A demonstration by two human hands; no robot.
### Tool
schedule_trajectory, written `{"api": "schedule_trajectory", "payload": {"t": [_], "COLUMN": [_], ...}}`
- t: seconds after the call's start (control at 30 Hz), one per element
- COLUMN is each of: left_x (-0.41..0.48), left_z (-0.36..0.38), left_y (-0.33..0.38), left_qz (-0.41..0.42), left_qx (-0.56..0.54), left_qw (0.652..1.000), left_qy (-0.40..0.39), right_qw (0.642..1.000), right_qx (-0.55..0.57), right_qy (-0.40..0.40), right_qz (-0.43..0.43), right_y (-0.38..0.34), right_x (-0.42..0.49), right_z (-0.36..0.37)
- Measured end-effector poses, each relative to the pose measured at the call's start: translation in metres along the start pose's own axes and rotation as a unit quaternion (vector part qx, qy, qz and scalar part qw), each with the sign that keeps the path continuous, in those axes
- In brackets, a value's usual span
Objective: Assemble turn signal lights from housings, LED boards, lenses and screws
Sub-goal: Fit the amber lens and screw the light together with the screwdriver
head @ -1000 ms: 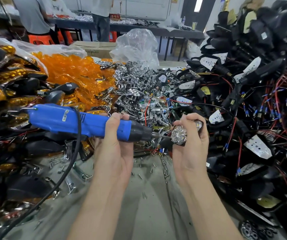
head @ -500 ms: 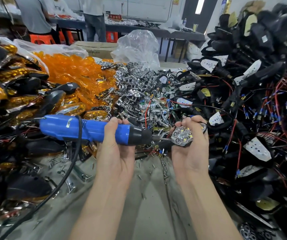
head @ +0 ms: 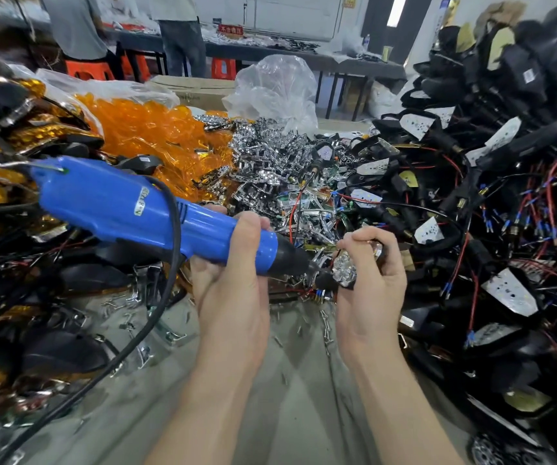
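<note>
My left hand (head: 233,283) grips a blue electric screwdriver (head: 143,213) near its black nose, the body slanting up to the left. Its tip touches a small turn signal housing with a chrome reflector (head: 344,268) that my right hand (head: 371,280) holds from the right, fingers curled over its top. Loose screws (head: 325,325) lie on the grey table below my hands. Orange lenses (head: 156,132) are piled at the back left, chrome reflectors (head: 270,156) in the middle, and black housings with white LED boards and wires (head: 472,209) on the right.
Finished amber-and-black lights (head: 5,139) are heaped on the left. The screwdriver's black cable (head: 129,340) loops down across the table. A clear plastic bag (head: 273,88) stands behind the reflectors. People stand at a far table (head: 270,55) with orange stools.
The screwdriver's rear end has swung up and left, so it now points down-right. My right hand has turned the housing, and the reflector face is less visible. Both hands sit slightly lower.
</note>
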State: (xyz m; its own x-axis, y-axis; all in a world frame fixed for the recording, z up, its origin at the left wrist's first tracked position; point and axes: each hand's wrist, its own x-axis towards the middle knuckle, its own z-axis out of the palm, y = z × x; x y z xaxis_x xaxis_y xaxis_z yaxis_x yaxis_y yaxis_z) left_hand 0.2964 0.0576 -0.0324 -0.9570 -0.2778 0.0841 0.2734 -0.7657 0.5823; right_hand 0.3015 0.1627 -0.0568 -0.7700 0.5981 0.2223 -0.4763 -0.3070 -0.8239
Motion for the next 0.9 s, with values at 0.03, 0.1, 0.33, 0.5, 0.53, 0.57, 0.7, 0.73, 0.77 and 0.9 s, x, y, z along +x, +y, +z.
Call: {"api": "schedule_trajectory", "payload": {"t": [0.03,0.1,0.33,0.5,0.53,0.57,0.7,0.73,0.77,0.9], "left_x": [-0.002,-0.005,0.005,0.012,0.012,0.012,0.013,0.013,0.013,0.012], "left_z": [0.002,0.003,-0.007,-0.014,-0.015,-0.016,-0.019,-0.019,-0.019,-0.018], "left_y": [-0.001,-0.002,-0.007,-0.011,-0.012,-0.012,-0.014,-0.014,-0.015,-0.016], "left_qz": [0.008,0.014,-0.044,-0.097,-0.107,-0.118,-0.150,-0.158,-0.169,-0.204], "left_qx": [0.002,0.004,-0.027,-0.089,-0.098,-0.106,-0.129,-0.137,-0.144,-0.175], "left_qw": [1.000,1.000,0.998,0.990,0.987,0.985,0.977,0.974,0.971,0.956], "left_qy": [-0.004,-0.009,0.022,0.057,0.062,0.066,0.078,0.084,0.091,0.121], "right_qw": [1.000,1.000,0.996,0.990,0.988,0.987,0.974,0.970,0.967,0.948], "right_qx": [-0.003,-0.006,0.076,0.131,0.138,0.147,0.207,0.221,0.238,0.296], "right_qy": [0.003,0.012,0.016,0.010,0.009,0.012,0.023,0.018,0.012,0.015], "right_qz": [-0.002,0.000,0.045,0.058,0.062,0.068,0.094,0.095,0.096,0.114], "right_y": [0.001,0.002,-0.001,-0.002,-0.002,-0.002,-0.002,-0.003,-0.003,-0.003], "right_x": [0.000,-0.001,0.000,0.002,0.002,0.002,0.005,0.006,0.006,0.007], "right_z": [-0.001,-0.002,-0.005,-0.006,-0.007,-0.008,-0.011,-0.012,-0.012,-0.012]}}
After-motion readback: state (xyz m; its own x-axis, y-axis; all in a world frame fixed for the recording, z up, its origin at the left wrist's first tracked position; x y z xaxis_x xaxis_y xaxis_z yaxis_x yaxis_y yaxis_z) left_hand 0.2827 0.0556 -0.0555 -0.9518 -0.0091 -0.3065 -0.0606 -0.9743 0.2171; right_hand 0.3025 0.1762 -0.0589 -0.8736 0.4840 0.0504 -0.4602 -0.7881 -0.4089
